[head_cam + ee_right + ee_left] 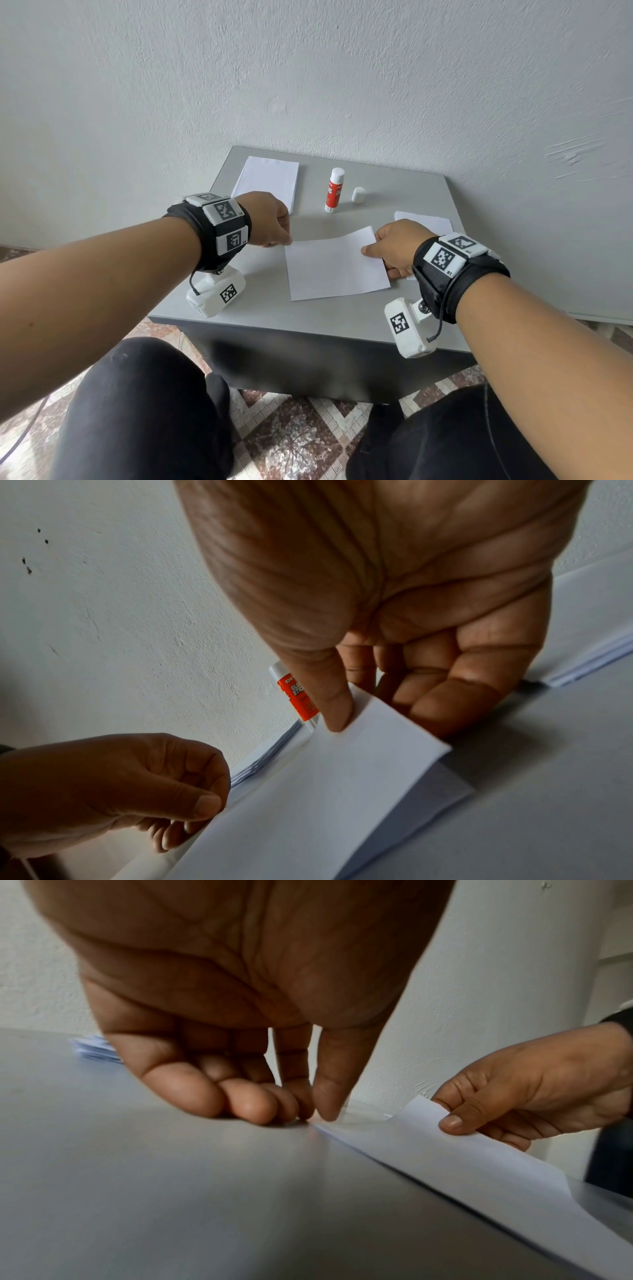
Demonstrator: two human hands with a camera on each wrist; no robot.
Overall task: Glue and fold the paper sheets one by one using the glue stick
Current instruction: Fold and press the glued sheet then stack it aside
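A white paper sheet (pixel 335 265) lies in the middle of the grey table (pixel 342 315). My left hand (pixel 282 241) pinches its far left corner low at the table, thumb against curled fingers (pixel 318 1115). My right hand (pixel 371 251) pinches the far right corner, thumb (pixel 337 715) on top and fingers underneath, and holds that corner raised off the table. The sheet (pixel 479 1164) curves up toward the right hand (pixel 455 1123). The red and white glue stick (pixel 334 190) stands upright behind the sheet, with its white cap (pixel 358 195) beside it.
A stack of flat sheets (pixel 267 181) lies at the table's back left corner. A small pile of white paper (pixel 424 221) sits behind my right hand. The wall rises right behind the table. My knees are below the front edge.
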